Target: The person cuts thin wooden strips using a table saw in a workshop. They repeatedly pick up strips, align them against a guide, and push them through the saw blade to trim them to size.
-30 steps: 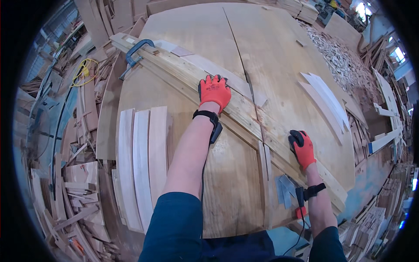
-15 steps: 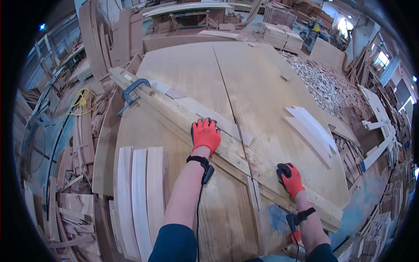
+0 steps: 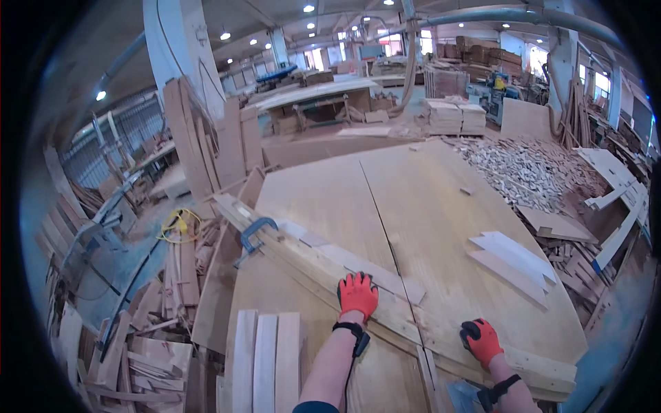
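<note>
My left hand (image 3: 357, 294), in an orange glove, presses flat on a long wooden plank (image 3: 310, 265) that runs diagonally across a large plywood worktable (image 3: 427, 220). My right hand (image 3: 480, 340), also gloved in orange, rests curled on the same plank nearer its lower right end. A blue clamp (image 3: 253, 234) pins the plank's far left end to the table. A thinner pale strip (image 3: 358, 265) lies along the plank's far edge. Neither hand grips anything.
Three curved pale boards (image 3: 265, 358) lie at the table's near left. Flat offcuts (image 3: 513, 255) sit to the right. A heap of wood scraps (image 3: 530, 168) lies at the far right, stacked planks (image 3: 206, 148) and a yellow cable (image 3: 175, 224) at the left.
My head has tilted up, so the workshop behind the table has come into view. Both hands stay on the plank in much the same places.
</note>
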A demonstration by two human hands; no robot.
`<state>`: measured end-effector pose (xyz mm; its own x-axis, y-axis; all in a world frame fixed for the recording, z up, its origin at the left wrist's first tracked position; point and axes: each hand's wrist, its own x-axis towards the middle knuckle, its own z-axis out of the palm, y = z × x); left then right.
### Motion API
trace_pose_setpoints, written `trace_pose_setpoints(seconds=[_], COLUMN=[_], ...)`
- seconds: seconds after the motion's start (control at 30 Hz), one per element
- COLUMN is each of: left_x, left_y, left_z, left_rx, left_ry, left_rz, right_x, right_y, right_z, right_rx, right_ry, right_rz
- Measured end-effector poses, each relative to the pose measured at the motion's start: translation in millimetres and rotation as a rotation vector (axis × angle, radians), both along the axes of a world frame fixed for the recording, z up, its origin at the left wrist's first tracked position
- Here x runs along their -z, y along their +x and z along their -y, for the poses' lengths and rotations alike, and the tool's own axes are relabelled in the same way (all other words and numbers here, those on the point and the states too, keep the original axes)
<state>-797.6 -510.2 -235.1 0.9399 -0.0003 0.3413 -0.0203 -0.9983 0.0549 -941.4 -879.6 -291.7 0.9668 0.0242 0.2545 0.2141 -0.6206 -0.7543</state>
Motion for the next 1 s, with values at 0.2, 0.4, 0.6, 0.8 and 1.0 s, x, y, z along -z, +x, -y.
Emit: trace_pose_setpoints(seconds=[0.2,0.4,0.6,0.8,1.0], left_x=[2,9,11,30,27], left_y=[-51,-148,-234,-293,-326], left_z=[4,34,47,67,86], left_rx=[-0.022,-0.038,-0.035,-0.004,-0.018], left_ry=[0.036,0.023,-0.024,-0.084,-0.121], left_rz=[-0.011,0.014,0.034,0.088,0.112], right_x=[6,13,19,-3,12], right_y=[-51,-143,-184,-157,-169], right_z=[4,31,23,-45,-32], right_rx=[-0.004,-0.016,-0.071,-0.061,0.026], right_ry=[-0.009,-0.078,-0.127,-0.437,-0.124], right_rz=[0.078,0.081,0.077,0.073,-0.012])
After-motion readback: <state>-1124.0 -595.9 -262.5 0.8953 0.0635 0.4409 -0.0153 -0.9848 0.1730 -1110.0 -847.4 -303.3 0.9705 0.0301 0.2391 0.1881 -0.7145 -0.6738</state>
